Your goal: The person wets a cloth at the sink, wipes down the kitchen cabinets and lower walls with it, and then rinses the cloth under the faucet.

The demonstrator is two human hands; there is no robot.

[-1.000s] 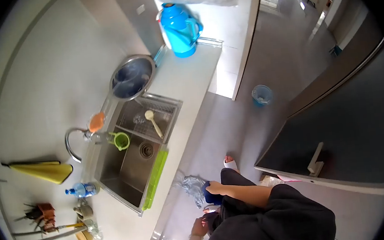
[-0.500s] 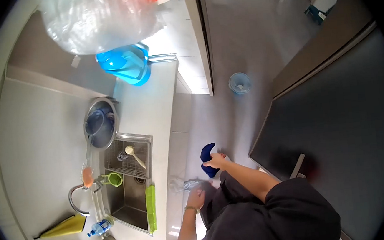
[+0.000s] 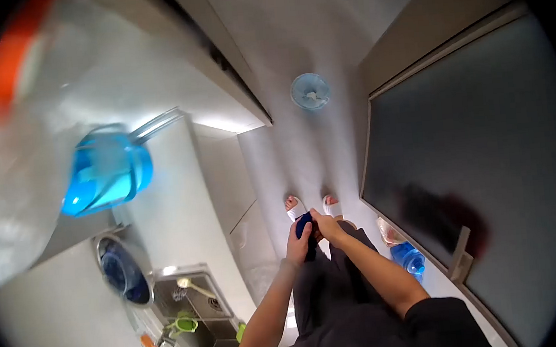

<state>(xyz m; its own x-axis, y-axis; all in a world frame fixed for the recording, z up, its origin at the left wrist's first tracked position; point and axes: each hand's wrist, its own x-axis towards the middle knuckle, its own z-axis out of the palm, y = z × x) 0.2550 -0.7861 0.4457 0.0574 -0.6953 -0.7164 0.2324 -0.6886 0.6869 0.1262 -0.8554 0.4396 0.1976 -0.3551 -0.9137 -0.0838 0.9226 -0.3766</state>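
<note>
A small dark blue cloth item (image 3: 304, 223), bunched up, is between my hands in front of my legs; its exact kind cannot be made out. My left hand (image 3: 297, 243) closes round its left side. On the other side my right hand (image 3: 326, 227) pinches it near the top, fingers closed. Part of the cloth hangs below the fingers, and the rest is hidden by them. My feet in white slippers (image 3: 296, 211) stand on the floor just beyond.
A sink (image 3: 204, 309) with a green cup (image 3: 185, 323) lies left, near a metal basin (image 3: 124, 269). On the counter stands a blue plastic jug (image 3: 109, 168). A bin (image 3: 310, 92) stands ahead. A dark door (image 3: 466, 137) and a large water bottle (image 3: 408, 260) are right.
My left hand has come up to the dark blue cloth, which only my right hand held before. The cloth is now more bunched. My view has turned, and the counter has swung leftward.
</note>
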